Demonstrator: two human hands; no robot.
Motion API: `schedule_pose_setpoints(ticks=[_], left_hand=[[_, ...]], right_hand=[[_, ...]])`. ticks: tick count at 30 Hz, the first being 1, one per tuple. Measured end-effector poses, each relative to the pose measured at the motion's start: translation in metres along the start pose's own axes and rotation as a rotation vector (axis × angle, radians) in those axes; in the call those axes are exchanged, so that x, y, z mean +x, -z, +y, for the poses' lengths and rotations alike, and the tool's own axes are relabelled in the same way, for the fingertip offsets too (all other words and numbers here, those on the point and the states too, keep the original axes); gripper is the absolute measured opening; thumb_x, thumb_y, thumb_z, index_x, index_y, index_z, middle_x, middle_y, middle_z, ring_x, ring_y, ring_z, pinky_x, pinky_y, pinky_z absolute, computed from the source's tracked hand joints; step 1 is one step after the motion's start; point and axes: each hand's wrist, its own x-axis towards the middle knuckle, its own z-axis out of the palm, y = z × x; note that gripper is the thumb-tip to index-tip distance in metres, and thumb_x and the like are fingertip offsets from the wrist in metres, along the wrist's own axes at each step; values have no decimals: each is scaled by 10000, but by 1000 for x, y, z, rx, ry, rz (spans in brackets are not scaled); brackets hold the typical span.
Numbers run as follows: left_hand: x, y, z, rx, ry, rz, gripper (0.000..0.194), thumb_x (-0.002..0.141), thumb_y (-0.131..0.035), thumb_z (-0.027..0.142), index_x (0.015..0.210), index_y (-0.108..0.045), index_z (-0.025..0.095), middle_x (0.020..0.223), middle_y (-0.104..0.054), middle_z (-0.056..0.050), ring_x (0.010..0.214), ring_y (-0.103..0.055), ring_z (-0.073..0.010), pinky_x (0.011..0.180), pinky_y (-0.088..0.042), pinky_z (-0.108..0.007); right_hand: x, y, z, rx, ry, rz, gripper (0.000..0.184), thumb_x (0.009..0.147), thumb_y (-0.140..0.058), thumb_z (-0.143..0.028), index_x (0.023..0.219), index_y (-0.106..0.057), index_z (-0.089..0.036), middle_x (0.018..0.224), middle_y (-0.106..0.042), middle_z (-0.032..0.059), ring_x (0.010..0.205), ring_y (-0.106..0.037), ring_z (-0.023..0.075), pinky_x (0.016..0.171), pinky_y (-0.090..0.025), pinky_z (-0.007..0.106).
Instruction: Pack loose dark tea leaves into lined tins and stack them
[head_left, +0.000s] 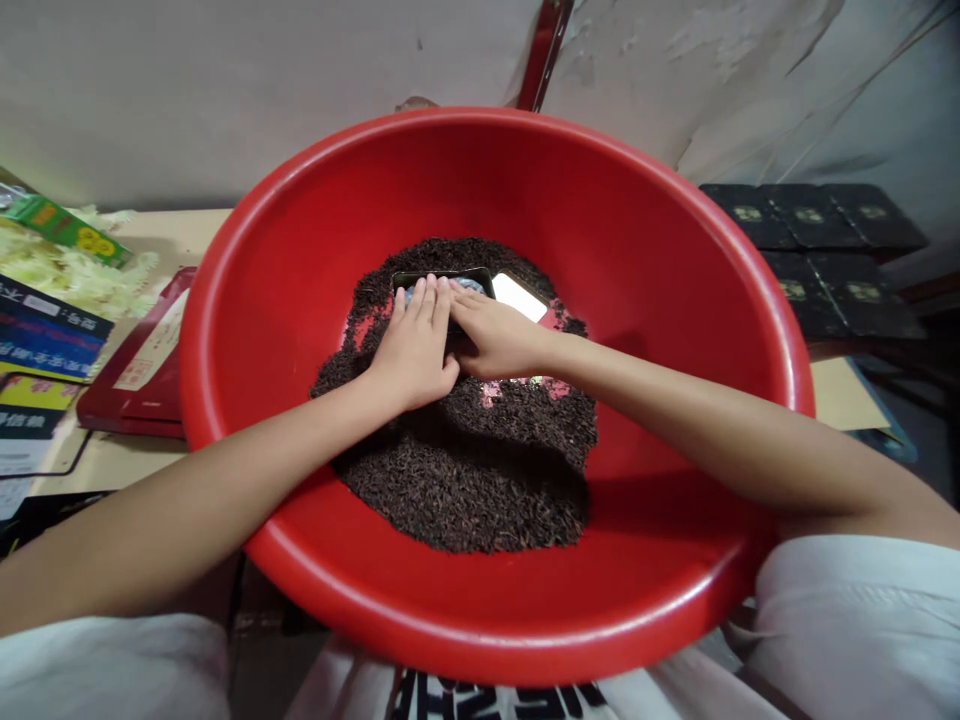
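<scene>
A large red plastic basin (660,270) holds a heap of dark, loose bits that look like dried tea leaves (465,490). On the far part of the heap lies a small black-rimmed tin (442,274), with something bluish partly showing inside. My left hand (414,345) lies flat over the tin, fingers stretched forward. Beside it, my right hand (499,332) reaches in from the right with its fingers extended, the tips touching the left fingers. Both palms hide most of the tin. A bright, shiny rectangular lid-like piece (520,297) rests just right of the tin.
Left of the basin are a red box (142,365), printed cards (45,350) and a green packet (71,230) on pale shredded filler (30,260). Several black square packages (832,285) stand at the right. A wall (262,80) rises behind.
</scene>
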Motion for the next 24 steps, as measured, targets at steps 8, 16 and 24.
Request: schedule_pose_setpoints(ticks=[8, 16, 24], left_hand=[[4, 5, -4, 66, 11, -80, 677, 876, -490, 253, 1454, -234, 12, 1507, -239, -269, 1389, -266, -387, 1139, -214, -527], [5, 6, -5, 96, -16, 34, 582, 853, -603, 316, 1356, -428, 80, 1421, -388, -227, 1342, -315, -397, 1126, -215, -523], [16, 10, -32, -97, -82, 138, 565, 713, -743, 399, 1182, -546, 154, 1050, -630, -118, 984, -571, -292, 872, -452, -387]], right_hand=[[-13, 9, 34, 151, -331, 637, 315, 775, -369, -107, 944, -631, -156, 1092, -648, 90, 1044, -594, 183, 940, -465, 359], [-44, -39, 101, -252, -811, -218, 638, 815, -622, -386, 1342, -425, -85, 1455, -339, 236, 1309, -367, 368, 1040, -335, 505], [-48, -55, 89, -287, -731, -184, 320, 896, -342, -149, 1088, -586, -71, 1150, -589, 226, 1098, -521, 306, 937, -382, 425]])
